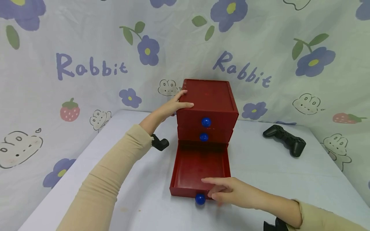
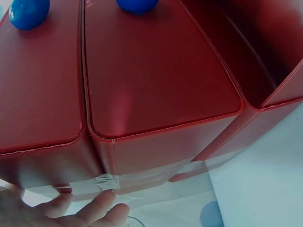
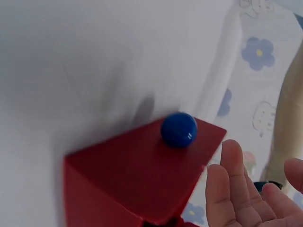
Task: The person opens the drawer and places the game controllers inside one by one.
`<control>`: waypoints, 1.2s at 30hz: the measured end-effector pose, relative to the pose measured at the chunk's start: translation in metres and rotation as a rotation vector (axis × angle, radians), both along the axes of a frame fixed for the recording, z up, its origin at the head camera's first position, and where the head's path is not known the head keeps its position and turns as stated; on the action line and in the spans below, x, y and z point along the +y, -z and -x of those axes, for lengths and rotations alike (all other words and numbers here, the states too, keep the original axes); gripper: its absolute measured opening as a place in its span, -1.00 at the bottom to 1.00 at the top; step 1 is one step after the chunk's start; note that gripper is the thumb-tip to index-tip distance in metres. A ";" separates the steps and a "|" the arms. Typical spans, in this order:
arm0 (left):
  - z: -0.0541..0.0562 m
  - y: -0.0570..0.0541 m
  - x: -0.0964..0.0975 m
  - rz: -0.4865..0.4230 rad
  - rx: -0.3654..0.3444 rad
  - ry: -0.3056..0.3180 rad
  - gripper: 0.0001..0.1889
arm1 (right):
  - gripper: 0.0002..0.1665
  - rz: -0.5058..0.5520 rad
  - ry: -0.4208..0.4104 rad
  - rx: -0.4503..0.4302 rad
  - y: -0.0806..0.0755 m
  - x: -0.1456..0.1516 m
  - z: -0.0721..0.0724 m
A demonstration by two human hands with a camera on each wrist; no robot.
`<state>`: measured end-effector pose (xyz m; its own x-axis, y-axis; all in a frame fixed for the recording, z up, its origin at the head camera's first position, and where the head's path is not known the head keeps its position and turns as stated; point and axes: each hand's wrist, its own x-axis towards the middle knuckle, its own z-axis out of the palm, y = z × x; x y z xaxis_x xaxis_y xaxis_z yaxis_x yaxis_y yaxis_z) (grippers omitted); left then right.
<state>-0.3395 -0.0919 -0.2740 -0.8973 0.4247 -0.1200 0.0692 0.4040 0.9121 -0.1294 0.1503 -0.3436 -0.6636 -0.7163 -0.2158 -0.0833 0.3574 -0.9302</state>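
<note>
A red three-drawer cabinet [image 1: 206, 96] stands on the white table with its bottom drawer [image 1: 199, 166] pulled far out, nothing inside it. The upper drawers, each with a blue ball knob [image 1: 206, 122], are closed. My left hand [image 1: 172, 106] rests on the cabinet's top left edge, thumb over the top; the left wrist view has its fingers [image 2: 97, 208] along the side wall. Over the drawer's front right corner hovers my right hand [image 1: 232, 192], index finger extended, other fingers loosely bent. Beside it is the bottom drawer's blue knob [image 3: 178, 129], free of the fingers.
A black game controller [image 1: 284, 139] lies on the white table [image 1: 260, 173] to the right of the cabinet. Behind everything hangs a printed cloth [image 1: 95, 38] with flowers and rabbits. Black gear [image 1: 160, 143] shows at the left wrist.
</note>
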 end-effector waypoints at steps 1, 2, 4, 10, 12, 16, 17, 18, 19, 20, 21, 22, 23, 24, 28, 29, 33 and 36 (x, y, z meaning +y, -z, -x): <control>0.000 0.000 0.000 -0.001 0.000 0.000 -0.18 | -0.44 0.003 0.004 0.009 -0.003 0.001 0.001; 0.000 0.000 0.000 0.000 -0.001 0.000 -0.18 | -0.43 0.007 0.009 0.020 -0.005 0.002 0.003; -0.001 -0.001 0.000 0.001 -0.001 -0.002 -0.18 | -0.41 0.009 0.033 0.039 -0.011 0.005 0.006; 0.000 -0.001 0.000 -0.003 0.002 -0.003 -0.19 | -0.35 0.002 0.167 0.091 -0.028 0.018 0.022; -0.001 0.000 0.000 -0.003 0.003 0.002 -0.19 | -0.34 -0.010 0.213 0.121 -0.033 0.025 0.027; -0.002 -0.001 -0.001 0.001 0.007 0.009 -0.18 | -0.30 -0.037 0.295 0.172 -0.045 0.038 0.034; -0.003 -0.001 -0.002 0.002 0.007 0.011 -0.18 | -0.29 -0.037 0.310 0.188 -0.048 0.041 0.036; -0.003 -0.001 -0.002 0.001 0.008 0.012 -0.18 | -0.29 -0.039 0.325 0.201 -0.051 0.044 0.038; -0.003 -0.001 -0.002 0.000 0.009 0.013 -0.18 | -0.29 -0.042 0.340 0.218 -0.054 0.047 0.040; -0.003 -0.001 -0.002 -0.002 0.009 0.013 -0.18 | -0.29 -0.050 0.353 0.240 -0.058 0.050 0.042; -0.003 -0.001 -0.002 -0.003 0.010 0.013 -0.18 | -0.30 -0.059 0.366 0.265 -0.060 0.054 0.043; -0.002 -0.001 -0.001 -0.004 0.011 0.013 -0.18 | -0.31 -0.069 0.375 0.296 -0.063 0.058 0.045; -0.002 -0.001 -0.001 -0.005 0.011 0.014 -0.18 | -0.31 -0.081 0.389 0.325 -0.066 0.062 0.047; -0.002 -0.001 -0.001 -0.006 0.012 0.014 -0.19 | -0.32 -0.101 0.406 0.355 -0.069 0.066 0.049; -0.002 0.000 -0.001 -0.003 0.012 0.012 -0.19 | -0.33 -0.167 0.462 0.466 -0.079 0.084 0.056; -0.002 0.000 -0.001 -0.002 0.012 0.010 -0.19 | -0.33 -0.180 0.481 0.487 -0.080 0.089 0.058; -0.001 0.000 0.000 -0.003 0.012 0.004 -0.19 | -0.31 -0.208 0.526 0.543 -0.081 0.110 0.069; -0.002 0.000 0.000 -0.001 0.015 0.005 -0.19 | -0.28 -0.226 0.551 0.556 -0.078 0.128 0.080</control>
